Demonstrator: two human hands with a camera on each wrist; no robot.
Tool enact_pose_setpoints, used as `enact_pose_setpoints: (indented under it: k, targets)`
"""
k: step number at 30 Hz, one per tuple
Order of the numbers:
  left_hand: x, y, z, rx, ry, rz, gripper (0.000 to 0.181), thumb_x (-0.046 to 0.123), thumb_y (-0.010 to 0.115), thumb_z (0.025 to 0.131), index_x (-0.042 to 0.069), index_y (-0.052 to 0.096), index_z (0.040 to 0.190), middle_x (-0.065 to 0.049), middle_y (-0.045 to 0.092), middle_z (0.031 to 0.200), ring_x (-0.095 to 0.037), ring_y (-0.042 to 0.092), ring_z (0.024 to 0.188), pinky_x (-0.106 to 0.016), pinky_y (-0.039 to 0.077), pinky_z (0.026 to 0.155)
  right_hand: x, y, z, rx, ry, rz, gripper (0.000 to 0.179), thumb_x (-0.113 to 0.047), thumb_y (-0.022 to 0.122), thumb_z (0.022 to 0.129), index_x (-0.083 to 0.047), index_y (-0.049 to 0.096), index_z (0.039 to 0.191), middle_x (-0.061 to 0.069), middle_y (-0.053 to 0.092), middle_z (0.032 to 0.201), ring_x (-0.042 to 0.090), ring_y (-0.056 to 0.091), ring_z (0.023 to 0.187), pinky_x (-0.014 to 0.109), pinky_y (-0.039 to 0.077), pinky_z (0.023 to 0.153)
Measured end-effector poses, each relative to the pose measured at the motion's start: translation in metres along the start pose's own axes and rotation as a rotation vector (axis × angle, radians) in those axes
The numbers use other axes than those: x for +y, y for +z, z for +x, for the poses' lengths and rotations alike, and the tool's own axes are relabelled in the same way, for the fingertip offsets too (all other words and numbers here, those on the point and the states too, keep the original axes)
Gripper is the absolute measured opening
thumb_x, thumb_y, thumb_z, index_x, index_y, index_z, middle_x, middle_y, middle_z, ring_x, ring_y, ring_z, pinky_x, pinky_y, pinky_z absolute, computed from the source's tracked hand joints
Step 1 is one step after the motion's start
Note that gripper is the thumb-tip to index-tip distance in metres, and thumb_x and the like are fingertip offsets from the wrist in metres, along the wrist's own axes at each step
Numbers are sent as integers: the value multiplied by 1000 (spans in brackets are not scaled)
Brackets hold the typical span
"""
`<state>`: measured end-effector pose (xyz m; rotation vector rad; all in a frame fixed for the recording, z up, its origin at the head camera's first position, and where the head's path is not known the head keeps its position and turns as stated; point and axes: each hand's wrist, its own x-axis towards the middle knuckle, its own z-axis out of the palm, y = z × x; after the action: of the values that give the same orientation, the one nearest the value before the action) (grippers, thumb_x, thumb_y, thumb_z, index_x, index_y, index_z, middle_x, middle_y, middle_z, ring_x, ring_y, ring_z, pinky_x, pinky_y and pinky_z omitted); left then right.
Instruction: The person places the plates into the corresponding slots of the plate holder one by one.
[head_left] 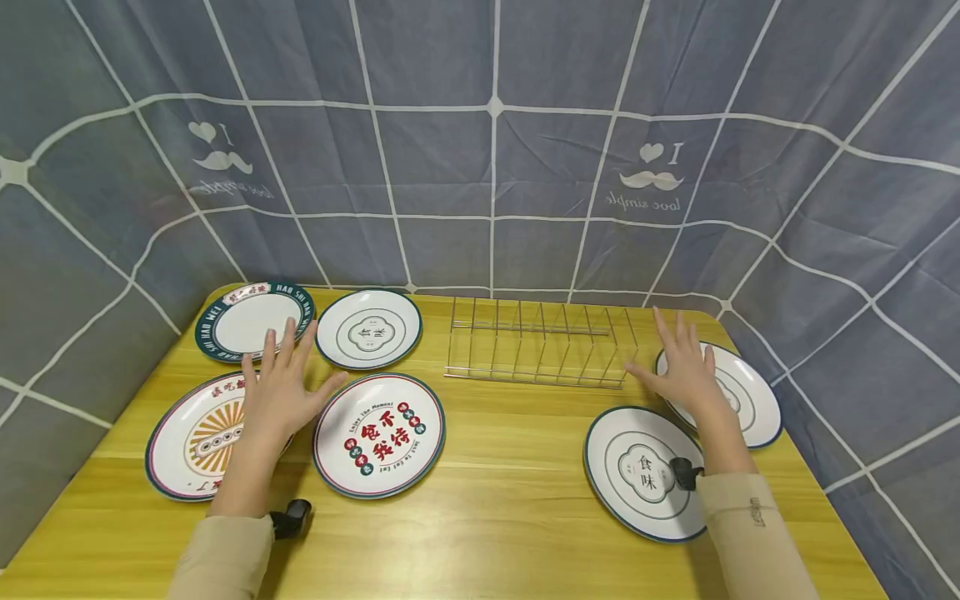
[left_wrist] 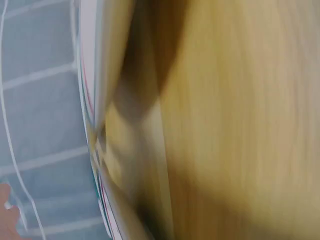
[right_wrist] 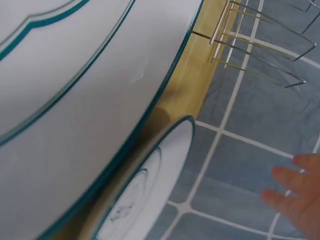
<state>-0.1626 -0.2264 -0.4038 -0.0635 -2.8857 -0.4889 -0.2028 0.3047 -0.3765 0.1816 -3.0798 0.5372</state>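
My left hand (head_left: 279, 400), fingers spread, hovers among the plates on the left, overlapping an oval plate with an orange sunburst (head_left: 176, 446). Right of it lies a plate with red characters (head_left: 408, 454); behind are a green-rimmed plate (head_left: 213, 329) and a white plate with a grey emblem (head_left: 401, 325). With its fingers spread too, my right hand (head_left: 686, 375) is over the far-right white plate (head_left: 753, 400), partly covering it. Nearer the front lies another white plate with a dark emblem (head_left: 615, 467). Neither hand holds anything.
A wire dish rack (head_left: 536, 379) stands at the back middle of the wooden table (head_left: 480, 533), with no plates in its slots. A grey checked curtain (head_left: 442, 167) surrounds the back and sides. Small black devices sit on both wrists.
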Motion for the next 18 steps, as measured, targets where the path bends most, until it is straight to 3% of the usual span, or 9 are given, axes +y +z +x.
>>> enact_pose_setpoints:
  k: [4,10,13,14,16,18]
  targets:
    - [-19,-13,-6,101,-97,-161,86,56,51,85,21,4,148,-16,-2,152,-40,-5,137,-67,-5,103,6,1,7,9,-9,202,96,-40,60,87,-27,-15,145,26,-11,148,57,7,128,74,15,95]
    - [-54,-29,-24,269,-355,-532,87,33,68,81,32,12,147,-8,10,153,-32,9,138,-57,10,109,16,13,16,29,-93,546,90,-21,61,88,-29,-5,147,32,18,142,53,39,116,63,37,91]
    - [-75,-29,-33,281,-456,-645,87,28,69,81,38,12,145,-3,15,152,-25,16,137,-44,17,112,20,18,19,25,-127,613,84,-17,60,89,-26,0,148,32,29,137,50,47,109,56,44,87]
    - [-84,-27,-35,275,-479,-666,87,27,69,81,40,11,145,-1,16,152,-22,18,137,-36,20,112,21,19,20,19,-132,628,83,-17,59,89,-25,2,148,31,32,136,48,49,108,51,47,87]
    - [-100,-25,-42,271,-513,-721,86,23,68,82,42,12,144,1,18,151,-20,20,136,-32,22,111,23,21,22,5,-140,658,79,-17,58,90,-22,5,148,30,36,133,46,51,106,41,51,85]
    - [-116,-21,-49,278,-537,-722,86,22,69,82,43,12,143,4,22,150,-12,27,133,-17,27,106,24,23,24,-11,-143,702,77,-15,58,90,-19,9,148,30,37,132,43,53,104,33,53,82]
